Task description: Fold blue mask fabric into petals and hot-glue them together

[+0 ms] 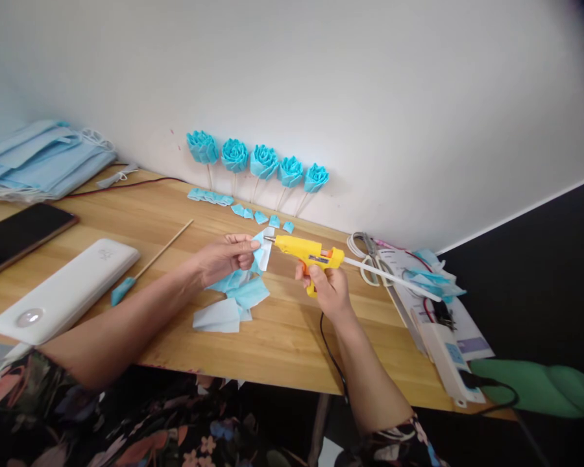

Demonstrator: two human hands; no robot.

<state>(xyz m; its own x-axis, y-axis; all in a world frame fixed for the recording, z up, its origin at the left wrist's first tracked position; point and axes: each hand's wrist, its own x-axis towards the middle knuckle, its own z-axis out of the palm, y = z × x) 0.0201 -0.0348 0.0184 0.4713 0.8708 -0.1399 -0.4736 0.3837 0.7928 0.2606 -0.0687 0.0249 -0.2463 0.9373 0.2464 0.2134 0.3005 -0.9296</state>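
over the bench [282, 353]: glue gun [299, 246], nozzle [269, 239] at blue scrap [263, 257]
left grip [230, 256] pinching the blue scrap, right grip [329, 290] wrapped round the glue gun; five flowers [264, 161] behind

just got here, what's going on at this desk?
A person is working with a yellow glue gun. The right hand grips the glue gun, its nozzle at a light-blue and white piece pinched in the fingers of the left hand. Loose cut pieces lie on the desk below. Five blue flowers on thin sticks lean against the wall, with small folded pieces lined up near their stems.
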